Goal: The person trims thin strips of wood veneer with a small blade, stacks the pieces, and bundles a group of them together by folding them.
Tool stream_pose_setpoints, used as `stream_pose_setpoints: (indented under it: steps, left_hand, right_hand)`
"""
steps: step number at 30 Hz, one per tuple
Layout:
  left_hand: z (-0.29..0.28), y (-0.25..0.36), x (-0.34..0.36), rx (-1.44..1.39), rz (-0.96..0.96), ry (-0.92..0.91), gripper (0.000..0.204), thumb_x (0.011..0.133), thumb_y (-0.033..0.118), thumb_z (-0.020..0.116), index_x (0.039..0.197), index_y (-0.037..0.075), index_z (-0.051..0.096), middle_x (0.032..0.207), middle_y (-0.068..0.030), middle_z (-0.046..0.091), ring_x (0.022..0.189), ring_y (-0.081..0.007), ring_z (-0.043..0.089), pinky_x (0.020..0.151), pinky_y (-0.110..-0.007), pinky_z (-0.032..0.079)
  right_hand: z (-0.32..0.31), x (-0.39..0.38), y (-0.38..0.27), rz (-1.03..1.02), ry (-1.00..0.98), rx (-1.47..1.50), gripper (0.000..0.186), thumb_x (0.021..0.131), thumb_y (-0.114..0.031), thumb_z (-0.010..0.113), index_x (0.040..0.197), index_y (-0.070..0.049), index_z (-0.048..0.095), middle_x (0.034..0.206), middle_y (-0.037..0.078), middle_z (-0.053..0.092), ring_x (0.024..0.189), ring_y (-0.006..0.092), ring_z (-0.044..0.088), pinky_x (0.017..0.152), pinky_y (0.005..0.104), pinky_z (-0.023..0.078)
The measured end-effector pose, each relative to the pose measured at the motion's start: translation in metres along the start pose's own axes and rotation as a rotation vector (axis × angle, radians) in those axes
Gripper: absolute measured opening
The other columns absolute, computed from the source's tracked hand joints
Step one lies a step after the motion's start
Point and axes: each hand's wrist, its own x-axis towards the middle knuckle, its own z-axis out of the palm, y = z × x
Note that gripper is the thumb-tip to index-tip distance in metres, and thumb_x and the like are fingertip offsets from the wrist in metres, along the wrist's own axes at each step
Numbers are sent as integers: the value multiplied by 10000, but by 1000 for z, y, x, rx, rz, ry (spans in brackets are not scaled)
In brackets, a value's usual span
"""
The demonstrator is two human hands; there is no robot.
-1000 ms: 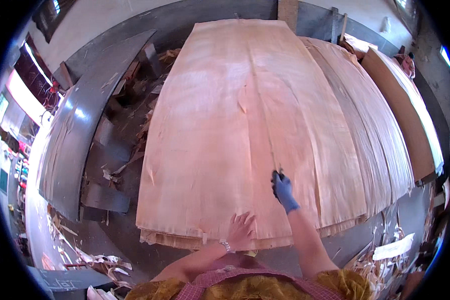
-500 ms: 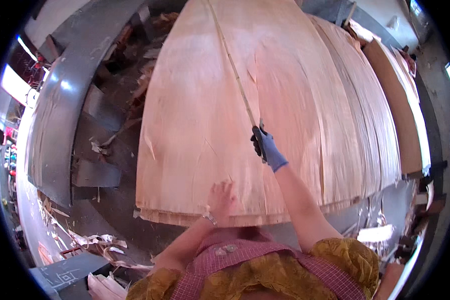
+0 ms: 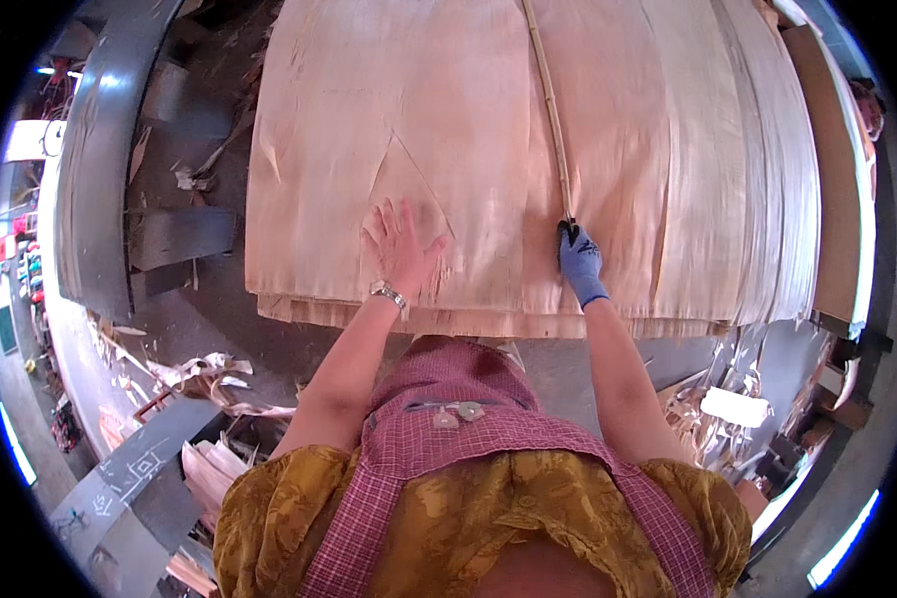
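A broad stack of thin wood veneer sheets (image 3: 468,120) lies in front of me. My bare left hand (image 3: 404,247), with a bracelet at the wrist, is open with fingers spread over the top sheet near its front edge. A V-shaped split (image 3: 394,140) runs through the veneer just beyond its fingertips. My right hand (image 3: 580,264), in a blue and black work glove, is closed around the near end of a long, thin bamboo stick (image 3: 548,100). The stick stretches away over the sheets, and its far end lies outside the view.
A grey metal beam (image 3: 105,169) runs along the left, with dark gaps and veneer scraps beside it. Torn veneer strips (image 3: 204,371) litter the floor at left. A white block (image 3: 736,407) lies among scraps at right. A brown board (image 3: 827,169) stands along the stack's right side.
My left hand has reached forward over the veneer and spread its fingers. My right hand has shifted right with the stick, which now points more straight ahead. The view has tipped nearer my body.
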Motion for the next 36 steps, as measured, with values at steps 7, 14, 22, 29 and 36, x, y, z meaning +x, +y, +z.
stream_pose_setpoints:
  steps: [7,14,22,29,36]
  left_hand:
    - [-21,46,23,-82,-319,132,726,705,424,737,1252,43,449,1317,-204,446,1232,-352,418,1049,-492,264]
    - [25,-12,51,-206,-169,247,273,754,306,702,878,70,642,915,-96,651,917,-296,603,817,-425,458]
    - [-1,-16,3,-618,-56,310,199,827,192,665,898,23,588,861,-74,606,861,-193,585,755,-348,473]
    - [11,-35,-106,-994,-45,-382,209,975,156,524,1115,10,575,935,-17,622,806,-133,578,740,-289,469]
    - [-12,-41,-159,-95,-106,-1042,541,904,530,539,993,24,711,932,-195,696,882,-295,660,818,-383,496]
  right_hand:
    - [-3,2,4,25,19,68,521,955,-541,407,1037,-71,616,927,253,670,889,435,643,784,530,496]
    - [6,12,10,73,-58,7,524,951,-550,407,1079,-91,626,989,243,666,935,436,630,816,518,490]
    - [3,13,10,53,-42,14,547,936,-581,410,1041,-89,624,969,251,669,925,425,642,824,523,495]
    - [-1,10,4,24,-36,19,544,930,-573,424,1028,-78,627,949,237,677,896,416,652,803,517,501]
    - [4,15,23,6,-1,36,549,926,-581,421,1036,-86,630,943,237,678,893,419,653,804,516,502]
